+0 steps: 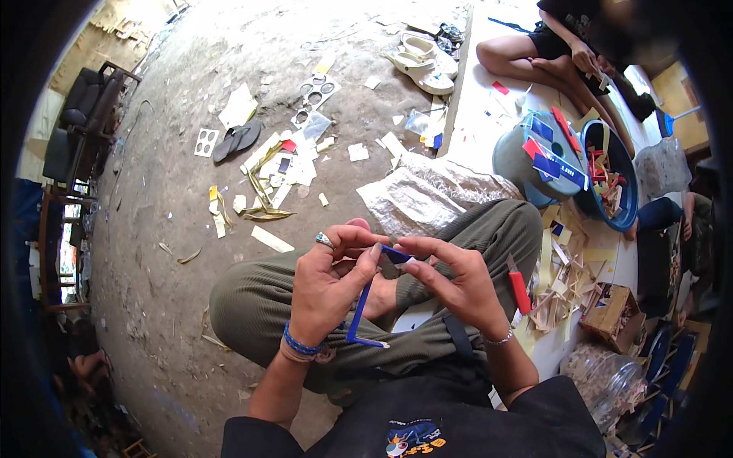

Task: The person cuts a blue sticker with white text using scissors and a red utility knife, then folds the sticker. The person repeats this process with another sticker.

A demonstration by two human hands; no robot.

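A narrow blue strip, bent at sharp corners, is held between my two hands above my crossed legs. My left hand pinches its upper part between thumb and fingers. With thumb and forefinger my right hand grips the strip's upper right end, where a pale tip shows. The strip's lower arm hangs free and turns right, ending in a whitish tip. A red-handled utility knife, blade showing, lies by my right knee.
Pale strips and scraps pile up on the right, near a cardboard box. An upturned grey-blue tub carries red and blue pieces; a blue basin holds more. A white sack and clogs lie ahead. Another person sits at upper right.
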